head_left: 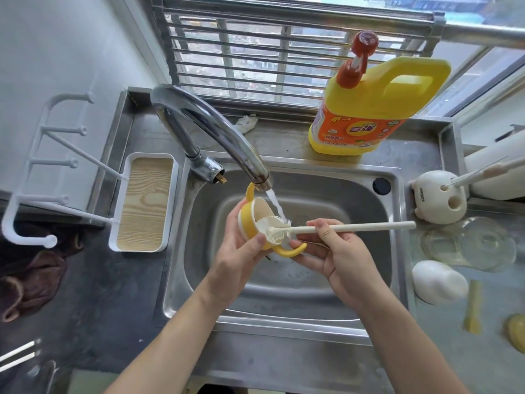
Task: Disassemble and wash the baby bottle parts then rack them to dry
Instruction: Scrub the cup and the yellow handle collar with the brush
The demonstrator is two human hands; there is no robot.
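Over the steel sink [377, 280], my left hand [235, 251] grips a yellow bottle collar with two curved handles [250, 220], its cream inside facing me. My right hand [338, 257] holds the long white brush [355, 227] by its handle, and the bristle head rests at the collar's rim. Water runs from the chrome faucet [216, 132] onto the brush head. A white bottle cap [439, 281], a clear glass bottle lying on its side [468, 245] and yellow parts [474, 308] lie on the counter to the right.
A white drying rack with pegs and a wood-look tray [145, 203] stands left of the sink. A yellow detergent jug with a red pump [366, 106] sits behind the basin. A cream brush holder [440, 199] is at the right, a brown cloth [31, 274] at the left.
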